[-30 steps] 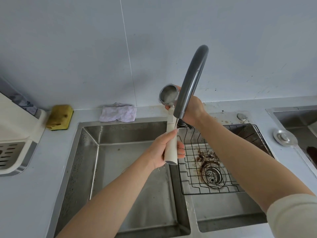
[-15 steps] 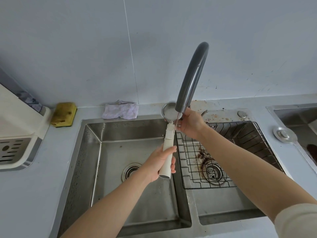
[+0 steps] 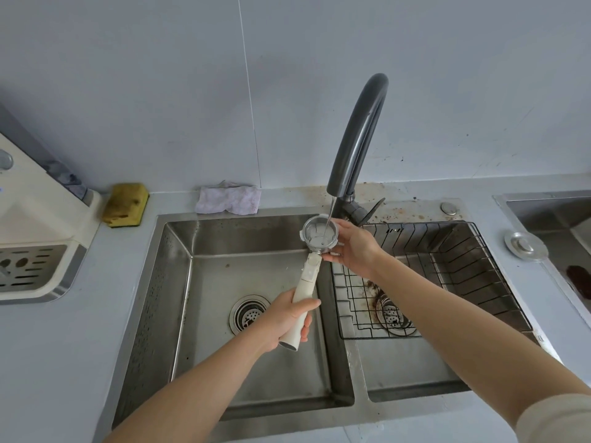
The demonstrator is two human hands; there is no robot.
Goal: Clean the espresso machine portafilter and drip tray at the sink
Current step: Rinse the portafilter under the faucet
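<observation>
Head view: a person holds a portafilter (image 3: 309,273) over the left basin of a steel double sink (image 3: 179,282), its metal basket up under the dark arched faucet (image 3: 358,135).
Left hand (image 3: 287,321): fingers wrapped round the lower end of the white handle.
Right hand (image 3: 355,247): thumb and fingers curled against the right side of the basket, gripping its rim.
Water: a thin stream (image 3: 330,215) drops from the spout into the basket.
In the way: the faucet's arc crosses in front of the wall and hides part of its own base; the right forearm lies across a black wire rack (image 3: 447,270) in the right basin.
Around: a yellow sponge (image 3: 126,204) and a pale cloth (image 3: 228,199) lie on the counter behind the sink; brown grounds ring the right drain (image 3: 391,311); a round metal lid (image 3: 524,246) sits on the counter to the right.
Cut off: an espresso machine (image 3: 35,219) with its slotted drip tray (image 3: 28,266) runs off the left edge; a second sink (image 3: 550,215) runs off the right.
Hard to make out: what lies inside the basket beneath the water's glare.
</observation>
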